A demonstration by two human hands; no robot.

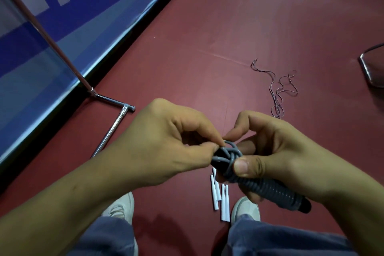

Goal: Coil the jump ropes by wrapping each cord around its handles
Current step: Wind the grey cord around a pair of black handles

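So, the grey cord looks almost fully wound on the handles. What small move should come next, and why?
Probably tuck the last loop under a turn and pull it snug. The left hand pinches that loop, the grey cord already covers the handles in tight turns, and the right hand pins the crossing with its thumb.

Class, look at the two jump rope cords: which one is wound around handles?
The grey cord, held by the left hand and right hand, is coiled around black handles; the thin pinkish cord lies loose on the red floor.
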